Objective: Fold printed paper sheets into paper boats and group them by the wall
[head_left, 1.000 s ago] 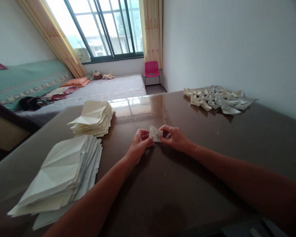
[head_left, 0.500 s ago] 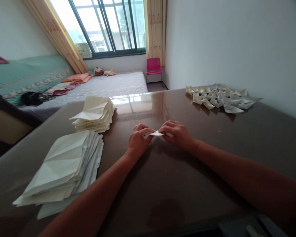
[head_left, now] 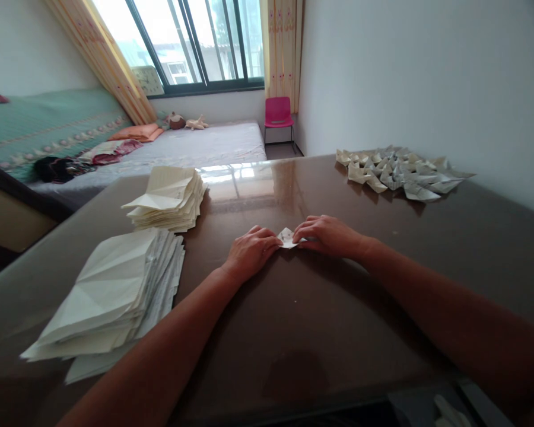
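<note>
A small piece of folded white paper (head_left: 287,238) is held over the middle of the brown table (head_left: 320,320). My left hand (head_left: 254,250) pinches its left end, fingers closed together. At the other end, my right hand (head_left: 327,236) grips the paper between thumb and fingers. Between the hands, a pointed flap of the paper stands up. The fingers hide both of its ends.
Two stacks of creased paper sheets, a nearer white stack (head_left: 111,290) and a farther cream stack (head_left: 169,198), lie on the left. Several folded paper boats (head_left: 396,172) crowd the far right by the wall. Beyond the table are a bed (head_left: 222,139) and a pink chair (head_left: 279,112).
The folded paper has tilted from nearly flat, edge-on, to showing a pointed upright flap. Both hands have shifted slightly to the right with it, and the view has tipped down a little.
</note>
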`<action>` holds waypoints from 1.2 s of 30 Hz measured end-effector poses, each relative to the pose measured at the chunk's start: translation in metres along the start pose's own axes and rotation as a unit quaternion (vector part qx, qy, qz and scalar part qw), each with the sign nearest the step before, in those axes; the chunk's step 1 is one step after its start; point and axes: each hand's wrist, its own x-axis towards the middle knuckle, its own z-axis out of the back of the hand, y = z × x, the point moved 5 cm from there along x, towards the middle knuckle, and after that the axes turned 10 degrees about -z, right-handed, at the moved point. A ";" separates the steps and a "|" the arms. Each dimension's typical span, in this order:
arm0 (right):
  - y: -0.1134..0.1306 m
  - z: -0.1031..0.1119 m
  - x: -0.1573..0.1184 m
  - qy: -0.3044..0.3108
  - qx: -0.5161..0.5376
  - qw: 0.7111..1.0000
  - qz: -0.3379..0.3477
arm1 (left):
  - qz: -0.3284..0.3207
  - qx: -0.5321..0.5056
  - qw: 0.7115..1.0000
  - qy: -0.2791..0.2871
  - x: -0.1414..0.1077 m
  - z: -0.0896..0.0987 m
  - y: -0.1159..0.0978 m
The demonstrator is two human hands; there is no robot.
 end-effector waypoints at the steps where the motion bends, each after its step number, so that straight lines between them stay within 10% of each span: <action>1: -0.003 0.000 0.000 0.002 0.029 1.000 -0.002 | 0.005 -0.008 1.000 -0.002 0.000 0.000 0.002; 9: -0.028 -0.017 0.008 -0.001 0.251 0.960 -0.125 | 0.136 -0.056 0.989 -0.028 0.006 -0.006 0.022; 16: -0.024 -0.019 0.008 -0.044 0.180 0.963 -0.194 | 0.177 -0.044 0.983 -0.016 0.010 -0.010 0.024; 31: -0.010 -0.013 0.006 -0.033 0.013 0.980 -0.195 | 0.155 0.054 0.986 0.029 0.012 -0.009 0.010; 36: -0.010 -0.016 0.006 -0.034 0.026 0.983 -0.178 | 0.040 0.081 0.996 0.012 0.014 -0.012 -0.002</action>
